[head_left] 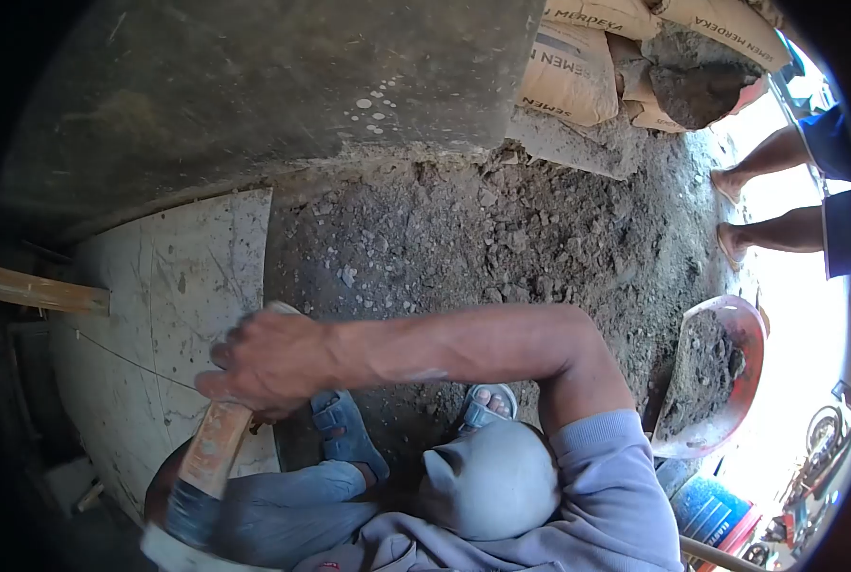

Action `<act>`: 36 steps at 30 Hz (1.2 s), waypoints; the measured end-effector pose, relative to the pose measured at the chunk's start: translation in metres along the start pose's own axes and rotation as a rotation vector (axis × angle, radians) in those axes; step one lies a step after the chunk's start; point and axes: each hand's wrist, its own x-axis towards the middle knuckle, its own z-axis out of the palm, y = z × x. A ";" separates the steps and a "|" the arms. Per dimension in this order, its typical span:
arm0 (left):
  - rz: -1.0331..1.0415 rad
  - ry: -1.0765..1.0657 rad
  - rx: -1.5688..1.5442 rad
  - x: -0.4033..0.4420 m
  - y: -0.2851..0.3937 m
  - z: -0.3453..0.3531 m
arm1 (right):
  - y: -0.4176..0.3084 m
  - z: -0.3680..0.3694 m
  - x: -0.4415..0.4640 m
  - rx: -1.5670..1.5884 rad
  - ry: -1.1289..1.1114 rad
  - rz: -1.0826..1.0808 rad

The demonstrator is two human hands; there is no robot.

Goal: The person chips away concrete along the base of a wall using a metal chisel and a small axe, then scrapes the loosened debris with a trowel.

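Note:
My right hand (268, 362) reaches across in front of me to the left, its fingers curled and slightly blurred. A wooden bar (218, 439) with a black band (193, 510) comes out from under the hand and runs down to the lower left. A grey edge shows just above the hand, too small to name. Below the hand lies a pale, scratched board (187, 276) with a dark line across it. I crouch, with one sandal (347, 429) beside the board and the other (487, 405) on the dirt. My left hand does not show.
A dark wall (283, 86) runs along the top. Cement sacks (573, 71) lie upper right beside crumbly dirt (559, 229). A person's bare legs (773, 229) stand at the right. Nearby are a red-rimmed tub (754, 357) of dirt and a blue bucket (707, 510). Another wooden beam (49, 291) juts in left.

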 end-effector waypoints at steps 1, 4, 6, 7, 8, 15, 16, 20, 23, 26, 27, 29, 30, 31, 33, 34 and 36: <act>-0.011 0.048 0.076 0.000 0.002 0.002 | 0.018 0.006 -0.004 -0.051 0.027 -0.038; -0.176 0.201 0.463 -0.068 0.155 0.044 | 0.144 0.018 -0.129 -0.123 -0.009 0.301; -0.181 0.240 0.485 -0.079 0.163 0.048 | 0.161 -0.005 -0.175 0.177 -0.302 0.915; -0.122 0.304 0.366 -0.073 0.150 0.042 | 0.152 -0.030 -0.182 0.232 -0.438 1.211; -0.072 0.350 0.235 -0.062 0.138 0.039 | 0.135 -0.016 -0.168 0.067 -0.319 1.161; -0.143 0.298 0.176 -0.064 0.121 0.041 | 0.021 -0.018 0.011 -0.177 0.124 0.173; -0.141 0.292 0.174 -0.062 0.126 0.044 | 0.008 -0.033 0.016 -0.195 0.088 0.061; -0.113 0.181 0.359 -0.081 0.164 0.045 | 0.125 0.017 -0.090 -0.103 0.079 0.124; -0.061 0.328 0.301 -0.073 0.148 0.040 | 0.157 -0.011 -0.200 0.078 -0.326 1.237; -0.106 0.295 0.205 -0.062 0.094 0.045 | 0.088 0.003 -0.127 0.002 -0.209 0.882; -0.106 0.294 0.165 -0.051 0.093 0.031 | 0.073 -0.001 -0.097 -0.039 -0.164 0.657; -0.126 0.304 0.264 -0.065 0.120 0.034 | 0.032 -0.015 -0.033 -0.072 -0.208 0.431; -0.160 0.291 0.367 -0.073 0.127 0.038 | 0.013 -0.024 -0.013 -0.091 -0.110 0.245; 0.009 0.266 0.444 -0.052 0.080 0.023 | 0.000 -0.029 0.007 -0.094 -0.032 0.135; 0.186 0.277 0.443 -0.017 0.033 0.011 | 0.001 -0.029 0.013 -0.086 0.084 -0.015; 0.366 0.299 0.443 -0.003 0.013 0.004 | 0.018 -0.024 0.007 -0.074 0.131 -0.054; 0.187 0.305 0.379 -0.037 0.080 0.021 | 0.106 -0.001 -0.078 -0.152 -0.059 0.270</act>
